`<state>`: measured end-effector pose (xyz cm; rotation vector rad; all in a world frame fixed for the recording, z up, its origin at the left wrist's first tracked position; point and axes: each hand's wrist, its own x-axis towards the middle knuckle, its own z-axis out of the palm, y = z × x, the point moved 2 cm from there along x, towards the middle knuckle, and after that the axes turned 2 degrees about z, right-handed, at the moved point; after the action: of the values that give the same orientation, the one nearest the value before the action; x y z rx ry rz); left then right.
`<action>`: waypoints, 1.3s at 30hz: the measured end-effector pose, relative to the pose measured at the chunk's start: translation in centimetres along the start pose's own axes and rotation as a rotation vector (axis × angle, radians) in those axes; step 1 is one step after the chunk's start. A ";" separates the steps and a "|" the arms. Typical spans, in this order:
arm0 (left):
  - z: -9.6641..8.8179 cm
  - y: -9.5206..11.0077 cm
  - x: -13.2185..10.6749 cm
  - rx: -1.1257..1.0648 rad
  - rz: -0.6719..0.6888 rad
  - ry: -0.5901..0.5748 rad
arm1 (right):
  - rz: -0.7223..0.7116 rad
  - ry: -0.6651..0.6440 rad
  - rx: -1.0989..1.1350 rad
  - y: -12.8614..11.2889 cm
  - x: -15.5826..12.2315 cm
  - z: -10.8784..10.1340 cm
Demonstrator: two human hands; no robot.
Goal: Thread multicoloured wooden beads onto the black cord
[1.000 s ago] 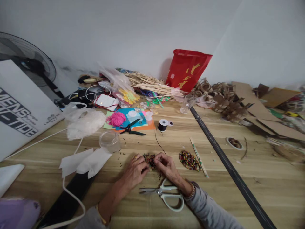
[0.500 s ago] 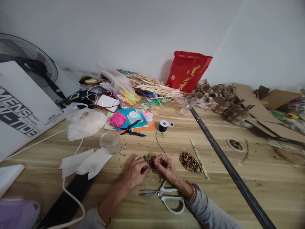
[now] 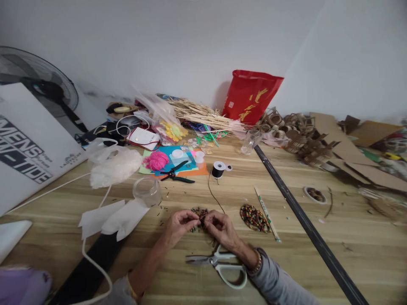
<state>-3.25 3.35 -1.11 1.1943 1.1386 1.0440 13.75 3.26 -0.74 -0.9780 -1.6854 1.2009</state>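
Note:
Small multicoloured beads [image 3: 199, 210] lie in a loose pile on the wooden table, partly covered by both hands. My left hand [image 3: 182, 224] is in a pinch at the pile's left side; what sits between its fingertips is too small to make out. Across from it, fingertips almost meeting, my right hand [image 3: 221, 228] pinches a thin black cord [image 3: 216, 199]. That cord runs back to a white spool of black cord [image 3: 218, 169]. Scissors with pale handles [image 3: 229, 275] lie under my right wrist. To the right rests a coil of strung beads [image 3: 254, 218].
A printed stick [image 3: 267, 216] lies beside the bead coil. Left of the hands are a clear jar [image 3: 146, 191] and white paper [image 3: 127, 216]. Farther back are pruning shears [image 3: 177, 176], pink yarn [image 3: 155, 161] and a red bag [image 3: 251, 97]. A black strip [image 3: 299, 220] crosses the table.
My left hand has turned from curled over the beads to a pinch with fingertips pointing at my right hand. The right hand has shifted only slightly.

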 end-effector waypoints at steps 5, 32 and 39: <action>0.0 0.2 0.0 -0.018 -0.011 -0.003 | -0.025 -0.001 -0.045 0.0 -0.1 0.0; 0.4 -0.8 0.1 0.052 0.038 -0.037 | 0.101 -0.022 0.271 0.8 0.2 0.0; 0.2 -0.5 0.1 0.045 0.019 -0.019 | 0.119 -0.029 0.221 1.2 0.3 0.1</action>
<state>-3.04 3.35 -1.58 1.2503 1.1433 1.0244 13.70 3.81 -1.86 -0.9381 -1.4954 1.4515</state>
